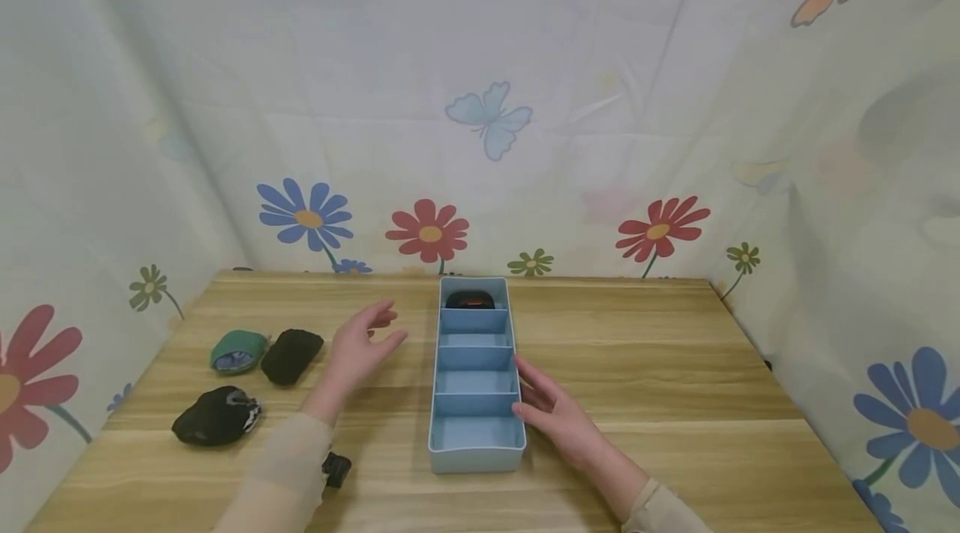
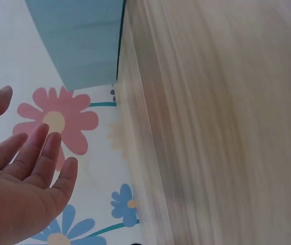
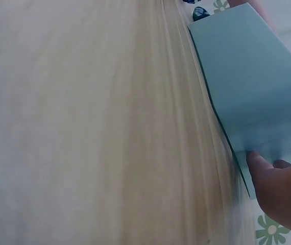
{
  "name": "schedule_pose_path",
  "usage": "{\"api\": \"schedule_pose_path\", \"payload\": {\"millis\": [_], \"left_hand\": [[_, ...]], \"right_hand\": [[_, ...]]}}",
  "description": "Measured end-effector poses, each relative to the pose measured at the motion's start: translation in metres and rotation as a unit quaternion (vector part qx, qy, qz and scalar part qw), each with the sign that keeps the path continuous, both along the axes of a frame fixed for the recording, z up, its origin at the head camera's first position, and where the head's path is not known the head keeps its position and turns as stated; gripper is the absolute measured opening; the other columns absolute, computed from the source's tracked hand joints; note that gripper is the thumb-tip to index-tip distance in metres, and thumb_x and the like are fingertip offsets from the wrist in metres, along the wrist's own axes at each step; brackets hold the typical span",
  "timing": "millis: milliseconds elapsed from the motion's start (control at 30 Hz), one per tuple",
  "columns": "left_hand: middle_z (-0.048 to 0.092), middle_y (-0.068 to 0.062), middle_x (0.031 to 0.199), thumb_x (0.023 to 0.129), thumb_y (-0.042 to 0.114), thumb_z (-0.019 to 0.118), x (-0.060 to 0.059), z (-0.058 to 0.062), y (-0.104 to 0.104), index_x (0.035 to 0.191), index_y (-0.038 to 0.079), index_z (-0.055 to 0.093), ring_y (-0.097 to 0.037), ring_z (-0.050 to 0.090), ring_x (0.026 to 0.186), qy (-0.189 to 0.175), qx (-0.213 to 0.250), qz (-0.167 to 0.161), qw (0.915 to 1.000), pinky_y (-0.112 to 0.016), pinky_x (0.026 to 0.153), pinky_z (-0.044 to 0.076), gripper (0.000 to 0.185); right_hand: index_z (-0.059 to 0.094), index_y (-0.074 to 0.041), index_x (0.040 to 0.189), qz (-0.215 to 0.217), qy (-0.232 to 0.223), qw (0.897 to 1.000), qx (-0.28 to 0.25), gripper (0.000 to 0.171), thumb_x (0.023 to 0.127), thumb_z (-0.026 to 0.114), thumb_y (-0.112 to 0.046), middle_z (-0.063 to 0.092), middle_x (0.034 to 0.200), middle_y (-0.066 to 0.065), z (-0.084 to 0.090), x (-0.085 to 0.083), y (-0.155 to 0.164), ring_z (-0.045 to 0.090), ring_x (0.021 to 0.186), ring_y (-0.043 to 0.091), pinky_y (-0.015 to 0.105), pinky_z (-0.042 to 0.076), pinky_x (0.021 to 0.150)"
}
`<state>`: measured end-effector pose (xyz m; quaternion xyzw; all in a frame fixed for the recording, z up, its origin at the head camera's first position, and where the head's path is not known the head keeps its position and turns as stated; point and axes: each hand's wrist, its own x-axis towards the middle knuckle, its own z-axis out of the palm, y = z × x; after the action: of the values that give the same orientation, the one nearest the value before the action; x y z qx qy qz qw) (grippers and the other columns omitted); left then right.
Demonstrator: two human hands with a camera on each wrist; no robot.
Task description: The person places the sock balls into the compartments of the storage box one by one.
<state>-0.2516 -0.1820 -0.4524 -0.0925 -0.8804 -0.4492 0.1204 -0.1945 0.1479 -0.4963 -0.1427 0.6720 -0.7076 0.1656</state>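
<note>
A light blue box [image 1: 477,460] with several compartments in a row stands on the wooden table. Its farthest compartment contains a black bundle [image 1: 469,299] with orange marks; the others show bare floors. My right hand [image 1: 564,424] touches the box's right side, fingertips at the wall and rim. In the right wrist view, a finger of it rests against the box's outer wall [image 3: 247,76]. To the left of the box, my left hand [image 1: 358,354] hovers over the table with fingers spread and loosely bent, holding nothing; the left wrist view shows its palm and bare fingertips.
Left on the table [image 1: 645,349] lie a green cloth bundle [image 1: 238,351], a black one [image 1: 292,356] and a black one with white patterning [image 1: 216,416]. A small black item [image 1: 337,469] is partly hidden by the left sleeve. Flower-printed curtain [image 1: 360,99] hangs behind.
</note>
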Motion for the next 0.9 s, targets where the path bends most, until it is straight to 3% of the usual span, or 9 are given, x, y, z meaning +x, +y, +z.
{"api": "schedule_pose_path", "payload": {"millis": [600,900], "left_hand": [[0.063,-0.016,0.128,0.09,0.033,0.075,0.037,0.018,-0.047,0.143,0.004,0.049,-0.035,0.055,0.122,0.003,-0.092,-0.003,0.9958,-0.055,0.103,0.042,0.066],[0.066,-0.013,0.126,0.087,0.028,0.078,0.054,0.023,-0.075,0.142,0.004,0.051,-0.035,0.056,0.12,0.051,-0.114,-0.019,0.9919,-0.053,0.099,0.044,0.066]], "right_hand": [[0.027,-0.006,0.156,0.002,-0.001,1.0,0.004,0.071,0.095,0.063,-0.003,0.022,0.161,0.017,0.001,0.0,0.0,0.027,0.144,0.038,0.038,0.033,0.111],[0.026,-0.005,0.156,0.007,-0.002,1.0,-0.005,0.071,0.096,0.062,-0.001,0.021,0.161,0.018,0.001,0.0,0.0,0.025,0.145,0.038,0.037,0.033,0.111]]}}
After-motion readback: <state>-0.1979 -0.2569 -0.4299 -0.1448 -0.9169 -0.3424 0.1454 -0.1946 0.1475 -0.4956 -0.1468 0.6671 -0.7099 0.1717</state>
